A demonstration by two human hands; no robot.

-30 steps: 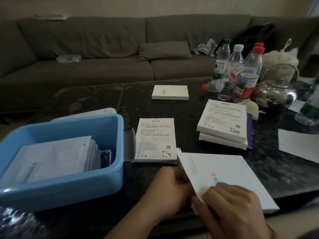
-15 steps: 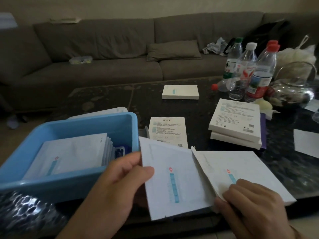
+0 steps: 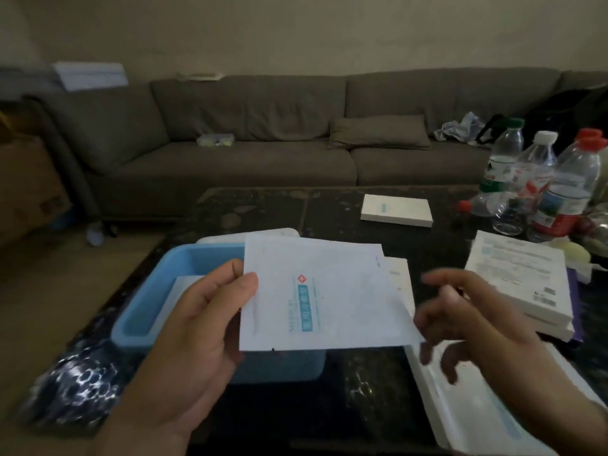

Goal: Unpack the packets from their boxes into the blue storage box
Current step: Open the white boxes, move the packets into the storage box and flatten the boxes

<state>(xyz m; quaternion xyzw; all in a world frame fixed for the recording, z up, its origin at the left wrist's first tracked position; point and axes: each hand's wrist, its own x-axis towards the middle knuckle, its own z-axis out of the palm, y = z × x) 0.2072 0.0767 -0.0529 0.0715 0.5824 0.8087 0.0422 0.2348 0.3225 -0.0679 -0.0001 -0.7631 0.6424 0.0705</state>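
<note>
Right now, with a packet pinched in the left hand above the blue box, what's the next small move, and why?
Probably lower the packet into the blue storage box and let go. The left hand pinches it by its left edge, above the box, where a white packet already lies. The right hand is open and blurred, holding nothing, over the opened box.

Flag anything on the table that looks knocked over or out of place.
One clear bottle with a red cap lies on its side at the foot of the upright bottles, far right of the table. The boxes and packets look orderly.
</note>
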